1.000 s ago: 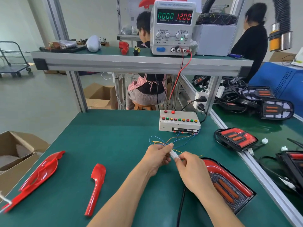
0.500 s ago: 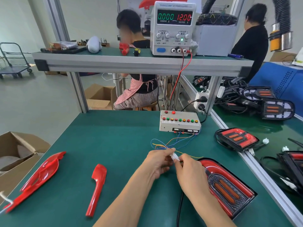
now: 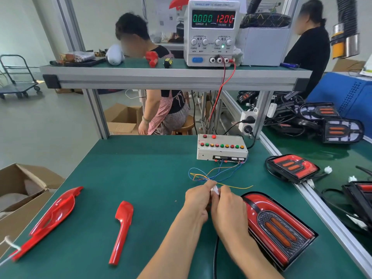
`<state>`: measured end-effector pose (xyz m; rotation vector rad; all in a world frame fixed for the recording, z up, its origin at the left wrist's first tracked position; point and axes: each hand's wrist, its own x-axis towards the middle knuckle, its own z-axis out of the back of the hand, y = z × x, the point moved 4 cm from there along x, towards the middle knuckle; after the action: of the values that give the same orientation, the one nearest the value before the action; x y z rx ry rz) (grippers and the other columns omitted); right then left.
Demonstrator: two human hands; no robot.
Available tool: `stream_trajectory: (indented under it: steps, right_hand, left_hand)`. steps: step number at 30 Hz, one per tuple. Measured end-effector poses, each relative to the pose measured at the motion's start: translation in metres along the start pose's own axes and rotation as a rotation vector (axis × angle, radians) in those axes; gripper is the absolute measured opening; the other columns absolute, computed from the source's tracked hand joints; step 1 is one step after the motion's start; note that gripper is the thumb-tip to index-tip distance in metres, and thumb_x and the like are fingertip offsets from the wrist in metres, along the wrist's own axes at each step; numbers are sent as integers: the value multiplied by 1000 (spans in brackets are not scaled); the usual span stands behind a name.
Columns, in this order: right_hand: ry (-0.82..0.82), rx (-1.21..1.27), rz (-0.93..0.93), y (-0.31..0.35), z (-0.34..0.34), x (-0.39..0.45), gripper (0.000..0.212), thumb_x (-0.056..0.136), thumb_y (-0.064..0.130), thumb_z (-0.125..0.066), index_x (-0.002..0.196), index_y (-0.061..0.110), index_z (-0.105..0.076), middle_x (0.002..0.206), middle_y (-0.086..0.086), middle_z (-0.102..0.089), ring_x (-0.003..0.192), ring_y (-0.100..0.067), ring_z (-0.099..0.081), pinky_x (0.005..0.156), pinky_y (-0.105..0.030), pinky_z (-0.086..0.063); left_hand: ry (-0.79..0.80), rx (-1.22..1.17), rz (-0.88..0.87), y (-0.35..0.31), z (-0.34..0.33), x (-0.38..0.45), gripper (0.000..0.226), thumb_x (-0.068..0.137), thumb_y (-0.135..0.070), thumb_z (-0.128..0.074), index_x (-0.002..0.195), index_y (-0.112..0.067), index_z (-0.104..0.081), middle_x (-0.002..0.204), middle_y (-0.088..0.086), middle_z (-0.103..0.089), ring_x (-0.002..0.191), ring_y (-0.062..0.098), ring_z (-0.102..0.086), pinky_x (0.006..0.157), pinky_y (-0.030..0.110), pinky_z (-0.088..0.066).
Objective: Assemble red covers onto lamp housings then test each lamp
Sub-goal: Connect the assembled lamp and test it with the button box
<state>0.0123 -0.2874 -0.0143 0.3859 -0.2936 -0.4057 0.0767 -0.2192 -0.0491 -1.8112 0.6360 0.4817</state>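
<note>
My left hand (image 3: 198,200) and my right hand (image 3: 228,206) meet at the middle of the green bench, both pinching a small white connector (image 3: 215,190). Thin coloured wires (image 3: 213,174) run from it back to the grey test box (image 3: 221,150) with its row of coloured buttons. A lamp with its red cover (image 3: 277,228) lies just right of my right hand, unlit, and a black cable (image 3: 215,256) trails down between my forearms. Two loose red covers lie at the left: a long one (image 3: 50,220) and a narrow one (image 3: 121,228).
The power supply (image 3: 211,33) on the upper shelf reads 0.000 A and 12.00 V. More lamps (image 3: 292,167) and cables fill the neighbouring bench (image 3: 342,156) to the right. An open cardboard box (image 3: 20,190) stands at the left edge. Two people work behind the shelf.
My hands have closed together on the connector and drawn slightly toward me. The person behind the shelf has leaned to the left.
</note>
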Motion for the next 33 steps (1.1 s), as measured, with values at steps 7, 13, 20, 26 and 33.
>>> stream_trajectory:
  steps: [7,13,20,26,33]
  right_hand:
    - [-20,69,-9,3,-2,-1,30,107,35,-41,108,10,-58,100,-15,-74,99,-40,-67,74,-43,-42]
    - [-52,115,-5,3,-5,-3,29,106,34,-43,104,9,-59,95,-16,-74,94,-42,-67,72,-44,-42]
    - [63,-71,25,5,7,-4,39,108,47,-34,106,17,-60,106,-8,-72,105,-35,-65,77,-41,-44]
    - [-243,-12,13,-68,87,-24,41,98,55,-42,83,28,-70,79,9,-63,79,-26,-64,64,-38,-50]
    - [449,325,-370,-167,111,-24,67,69,88,-54,88,25,-70,93,19,-70,93,-4,-65,87,-31,-43]
  left_hand:
    - [9,7,9,-2,3,-3,19,81,-14,-76,66,-10,-64,61,7,-61,56,21,-51,57,27,-41]
    - [0,16,-10,-3,5,-5,21,80,-11,-74,62,-10,-63,56,5,-62,49,20,-53,52,22,-42]
    - [-22,35,-34,-5,10,-5,22,81,-13,-74,61,-9,-65,56,4,-65,46,18,-49,52,26,-36]
    - [-76,300,-173,-12,18,3,34,89,-31,-69,59,-15,-66,75,4,-78,51,15,-51,51,23,-36]
    - [-129,462,-281,-25,27,8,46,86,-51,-67,57,-16,-59,60,5,-63,56,22,-52,54,26,-37]
